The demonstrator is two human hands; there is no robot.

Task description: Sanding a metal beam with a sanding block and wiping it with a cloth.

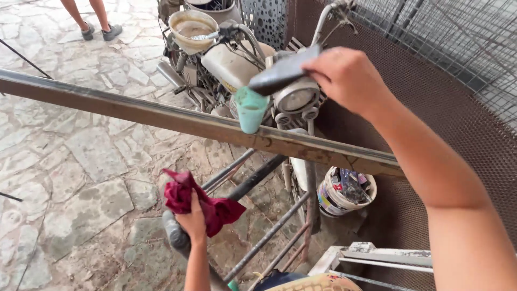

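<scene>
My right hand (344,75) grips the dark handle of a paint roller (251,108) whose pale green sleeve rests on top of a long rusty steel beam (161,116). The beam runs across the view from the upper left to the right. Below it, my left hand (191,221) clutches a crumpled dark red rag (207,205) and also rests on a grey pipe (175,237) of a metal stand.
An old motorbike (231,64) stands behind the beam with a bowl of brownish liquid (193,28) on it. A white bucket of clutter (344,191) sits on the stone floor. Brown perforated mesh (431,97) fills the right. Another person's legs (89,19) show at top left.
</scene>
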